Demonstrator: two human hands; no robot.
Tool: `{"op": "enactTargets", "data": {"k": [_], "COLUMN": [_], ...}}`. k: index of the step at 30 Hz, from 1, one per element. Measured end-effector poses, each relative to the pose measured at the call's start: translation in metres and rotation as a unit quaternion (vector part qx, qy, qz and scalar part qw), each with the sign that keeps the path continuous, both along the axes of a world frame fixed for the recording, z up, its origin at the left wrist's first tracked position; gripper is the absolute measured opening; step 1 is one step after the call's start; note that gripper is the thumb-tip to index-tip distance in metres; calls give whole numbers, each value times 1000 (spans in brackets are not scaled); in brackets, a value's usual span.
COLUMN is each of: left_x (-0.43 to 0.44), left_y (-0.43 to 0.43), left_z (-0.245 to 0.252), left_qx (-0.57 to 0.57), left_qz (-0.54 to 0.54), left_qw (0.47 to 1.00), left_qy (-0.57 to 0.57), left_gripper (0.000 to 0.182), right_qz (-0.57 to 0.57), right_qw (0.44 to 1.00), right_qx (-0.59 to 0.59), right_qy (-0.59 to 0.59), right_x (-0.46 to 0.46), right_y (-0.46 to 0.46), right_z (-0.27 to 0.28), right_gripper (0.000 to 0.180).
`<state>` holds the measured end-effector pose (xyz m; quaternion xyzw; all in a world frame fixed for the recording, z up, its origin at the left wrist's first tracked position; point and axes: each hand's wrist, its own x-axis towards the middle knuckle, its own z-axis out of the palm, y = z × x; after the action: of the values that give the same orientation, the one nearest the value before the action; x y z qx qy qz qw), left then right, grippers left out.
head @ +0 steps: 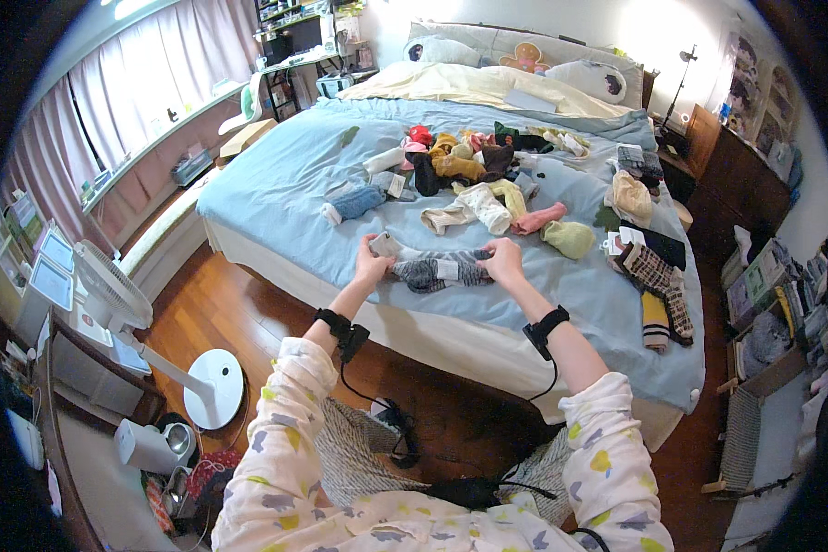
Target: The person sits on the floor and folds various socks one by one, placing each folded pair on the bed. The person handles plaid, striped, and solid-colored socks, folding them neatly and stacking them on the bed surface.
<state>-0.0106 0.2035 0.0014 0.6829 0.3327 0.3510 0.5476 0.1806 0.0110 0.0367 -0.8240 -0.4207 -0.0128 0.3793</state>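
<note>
At the bed's near edge a light grey-and-white sock (421, 254) is stretched sideways between my two hands. My left hand (372, 263) grips its pale end, and my right hand (504, 262) pinches the other end. Just below it lies a dark grey marled sock (421, 273) with a white label (447, 269); it partly overlaps the held one, and I cannot tell whether my fingers hold it too. Beyond my hands are a cream sock (445, 219), a white dotted sock (486, 209), a pink sock (539, 219) and a pale green balled sock (568, 239).
A mixed heap of socks (459, 162) covers the middle of the blue bedspread (269, 186). Patterned socks (652, 269) and a yellow sock (655, 321) lie along the right edge. A white standing fan (214, 390) is on the floor at left. Cables hang from my wrist straps (345, 334).
</note>
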Motion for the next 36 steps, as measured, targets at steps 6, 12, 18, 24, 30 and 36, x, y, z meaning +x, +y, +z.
{"op": "enactTargets", "data": {"k": [6, 12, 18, 24, 30, 36], "left_x": [1, -5, -12, -25, -14, 13], "left_y": [-31, -72, -77, -60, -56, -58], "left_z": [18, 43, 34, 29, 35, 31], "left_qx": [475, 565, 587, 548, 587, 392], "left_qz": [137, -122, -160, -275, -270, -318], "left_qw": [864, 805, 771, 766, 743, 814], "left_qy": [91, 130, 186, 194, 176, 287], "left_gripper": [50, 30, 22, 12, 17, 49], "right_qz": [-15, 13, -19, -33, -25, 6], "right_qw": [998, 988, 995, 999, 1000, 1000], "right_qx": [-48, -79, -24, -21, -11, 25], "right_qy": [-41, 134, 92, -25, 15, -12], "right_x": [3, 16, 22, 17, 19, 22], "right_y": [0, 10, 2, -11, -1, -4], "right_z": [0, -4, -9, 1, -10, -13], "right_gripper": [35, 42, 31, 33, 28, 30]}}
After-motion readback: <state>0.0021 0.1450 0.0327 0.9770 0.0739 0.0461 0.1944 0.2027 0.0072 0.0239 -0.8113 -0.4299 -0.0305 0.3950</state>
